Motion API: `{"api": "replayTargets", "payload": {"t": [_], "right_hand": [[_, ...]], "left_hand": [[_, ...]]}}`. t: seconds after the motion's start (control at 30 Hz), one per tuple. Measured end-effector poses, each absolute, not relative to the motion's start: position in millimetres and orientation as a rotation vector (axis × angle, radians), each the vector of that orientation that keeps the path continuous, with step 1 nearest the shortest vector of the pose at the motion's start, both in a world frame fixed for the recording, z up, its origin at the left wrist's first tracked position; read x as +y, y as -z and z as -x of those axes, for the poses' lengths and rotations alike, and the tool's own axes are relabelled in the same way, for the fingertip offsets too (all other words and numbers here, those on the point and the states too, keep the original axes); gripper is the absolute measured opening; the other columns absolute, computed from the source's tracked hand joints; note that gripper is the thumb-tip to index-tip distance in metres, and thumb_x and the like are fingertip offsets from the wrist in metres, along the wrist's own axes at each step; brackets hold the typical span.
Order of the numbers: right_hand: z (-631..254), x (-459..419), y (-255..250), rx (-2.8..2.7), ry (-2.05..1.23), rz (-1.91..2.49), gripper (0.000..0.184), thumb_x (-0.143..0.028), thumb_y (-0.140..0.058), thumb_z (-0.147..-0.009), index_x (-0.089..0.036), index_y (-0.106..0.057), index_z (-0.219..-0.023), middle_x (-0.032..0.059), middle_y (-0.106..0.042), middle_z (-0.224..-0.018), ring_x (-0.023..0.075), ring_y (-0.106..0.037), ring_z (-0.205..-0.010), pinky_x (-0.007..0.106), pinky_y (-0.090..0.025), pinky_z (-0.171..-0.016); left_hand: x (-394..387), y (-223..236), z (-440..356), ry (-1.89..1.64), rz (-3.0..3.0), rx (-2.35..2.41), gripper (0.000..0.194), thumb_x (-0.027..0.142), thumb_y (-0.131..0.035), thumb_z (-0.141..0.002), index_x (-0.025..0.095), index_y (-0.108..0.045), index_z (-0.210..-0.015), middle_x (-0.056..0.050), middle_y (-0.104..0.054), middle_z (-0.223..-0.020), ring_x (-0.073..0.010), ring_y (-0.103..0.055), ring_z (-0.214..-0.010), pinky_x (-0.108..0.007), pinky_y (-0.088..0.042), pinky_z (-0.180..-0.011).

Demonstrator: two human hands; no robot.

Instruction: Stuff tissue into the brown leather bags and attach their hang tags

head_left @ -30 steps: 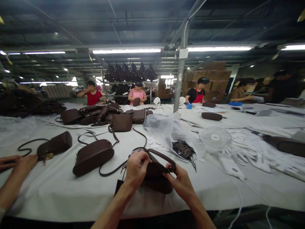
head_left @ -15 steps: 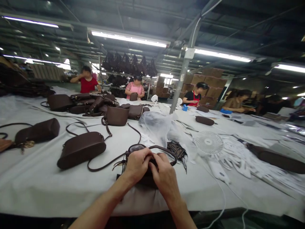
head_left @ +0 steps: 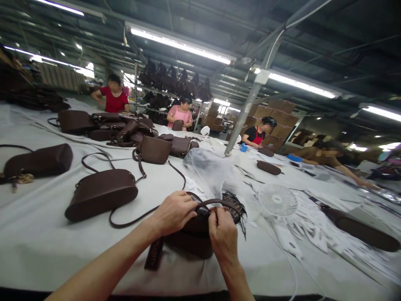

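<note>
A dark brown handbag (head_left: 192, 242) rests on the white-covered table right in front of me, its top toward my fingers. My left hand (head_left: 176, 212) is closed on the left side of the bag's top opening. With its fingertips pinched, my right hand (head_left: 223, 234) grips the right side of the same opening, beneath the curved carry handle (head_left: 219, 201). Whether a zip or something small lies between those fingertips is hidden. A dark hang tag (head_left: 154, 254) lies out from the bag's left side. Behind the handle sits a pile of black printed tags (head_left: 235, 207).
Another brown bag (head_left: 102, 194) lies to the left, and a heap of bags (head_left: 125, 129) farther back. A clear plastic bag (head_left: 206, 167) and a white fan (head_left: 278, 200) with cords stand beyond my right hand. A metal post (head_left: 246, 110) rises mid-table. Co-workers (head_left: 180, 117) are across the table.
My hands, close together before, have moved apart along the bag's top, the right one rightward. The hang tag now shows at the left. A co-worker at far right has stretched out an arm.
</note>
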State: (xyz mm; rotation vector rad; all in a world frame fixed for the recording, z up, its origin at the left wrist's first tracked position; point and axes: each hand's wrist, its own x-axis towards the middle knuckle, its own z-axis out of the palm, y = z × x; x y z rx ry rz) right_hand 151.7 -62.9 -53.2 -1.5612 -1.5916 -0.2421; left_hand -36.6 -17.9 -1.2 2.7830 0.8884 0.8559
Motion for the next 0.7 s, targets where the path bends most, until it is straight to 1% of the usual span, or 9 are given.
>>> {"api": "replayTargets", "payload": {"t": [0.1, 0.13, 0.2, 0.27, 0.4, 0.5, 0.6, 0.67, 0.7], "right_hand": [[-165, -60, 49, -1.518, 0.027, 1.529, 0.028, -0.037, -0.046, -0.091, -0.018, -0.066, -0.086, 0.0070, -0.066, -0.073, 0.0204, -0.060, -0.067, 0.030, -0.047, -0.064], [-168, -60, 48, -1.493, -0.041, 1.526, 0.028, -0.039, -0.048, -0.090, -0.018, -0.067, -0.086, 0.0061, -0.067, -0.072, 0.0197, -0.061, -0.065, 0.030, -0.047, -0.063], [-172, -61, 47, -1.456, -0.132, 1.529, 0.030, -0.042, -0.050, -0.088, -0.019, -0.068, -0.085, 0.0053, -0.068, -0.070, 0.0188, -0.060, -0.061, 0.028, -0.047, -0.058], [-173, -62, 47, -1.427, -0.173, 1.532, 0.031, -0.044, -0.051, -0.088, -0.018, -0.069, -0.085, 0.0047, -0.067, -0.068, 0.0180, -0.060, -0.058, 0.027, -0.046, -0.055], [-173, -62, 51, -1.423, -0.217, 1.536, 0.033, -0.046, -0.052, -0.087, -0.018, -0.069, -0.080, 0.0043, -0.065, -0.062, 0.0174, -0.058, -0.054, 0.026, -0.045, -0.051], [-175, -61, 53, -1.426, -0.241, 1.521, 0.034, -0.046, -0.053, -0.086, -0.017, -0.069, -0.079, 0.0047, -0.065, -0.061, 0.0173, -0.058, -0.053, 0.026, -0.045, -0.050], [-177, -61, 55, -1.411, -0.277, 1.499, 0.032, -0.044, -0.055, -0.086, -0.016, -0.070, -0.079, 0.0044, -0.065, -0.061, 0.0169, -0.058, -0.053, 0.026, -0.045, -0.049], [-177, -63, 55, -1.409, -0.279, 1.472, 0.031, -0.043, -0.057, -0.085, -0.017, -0.071, -0.078, 0.0040, -0.066, -0.061, 0.0166, -0.058, -0.052, 0.026, -0.046, -0.050], [-177, -64, 55, -1.410, -0.271, 1.457, 0.030, -0.043, -0.058, -0.085, -0.017, -0.071, -0.078, 0.0038, -0.066, -0.061, 0.0166, -0.058, -0.053, 0.026, -0.047, -0.050]], "left_hand": [[-20, 1, 36, -0.816, -2.755, 0.880, 0.021, 0.029, -0.061, -0.086, 0.021, -0.063, -0.105, -0.008, -0.062, -0.110, -0.0214, -0.058, -0.097, -0.031, -0.046, -0.085], [-20, 0, 35, -0.789, -2.761, 0.873, 0.024, 0.031, -0.063, -0.085, 0.022, -0.062, -0.107, -0.007, -0.062, -0.111, -0.0216, -0.058, -0.098, -0.030, -0.046, -0.083], [-20, -1, 34, -0.751, -2.793, 0.891, 0.031, 0.035, -0.066, -0.082, 0.022, -0.061, -0.109, -0.007, -0.064, -0.106, -0.0228, -0.058, -0.095, -0.031, -0.046, -0.080], [-19, -1, 30, -0.756, -2.816, 0.914, 0.033, 0.041, -0.070, -0.077, 0.021, -0.063, -0.103, -0.007, -0.066, -0.095, -0.0241, -0.058, -0.089, -0.033, -0.045, -0.077], [-12, 2, 20, -0.739, -2.803, 0.799, 0.027, 0.043, -0.077, -0.067, 0.020, -0.065, -0.075, -0.005, -0.066, -0.074, -0.0239, -0.059, -0.076, -0.033, -0.044, -0.070], [-6, -2, 18, -0.625, -2.800, 0.787, 0.026, 0.040, -0.080, -0.064, 0.020, -0.066, -0.072, -0.005, -0.068, -0.074, -0.0242, -0.061, -0.076, -0.030, -0.044, -0.064], [-11, -11, 21, -0.659, -2.804, 0.849, 0.017, 0.034, -0.075, -0.071, 0.021, -0.066, -0.079, -0.005, -0.070, -0.082, -0.0238, -0.063, -0.080, -0.031, -0.044, -0.067], [-23, -12, 19, -0.797, -2.765, 0.916, 0.005, 0.026, -0.066, -0.080, 0.021, -0.065, -0.082, -0.004, -0.068, -0.083, -0.0212, -0.062, -0.078, -0.030, -0.044, -0.068], [-30, -9, 16, -0.853, -2.738, 0.946, 0.003, 0.022, -0.061, -0.083, 0.021, -0.064, -0.083, -0.003, -0.068, -0.083, -0.0199, -0.062, -0.077, -0.029, -0.044, -0.068]]}}
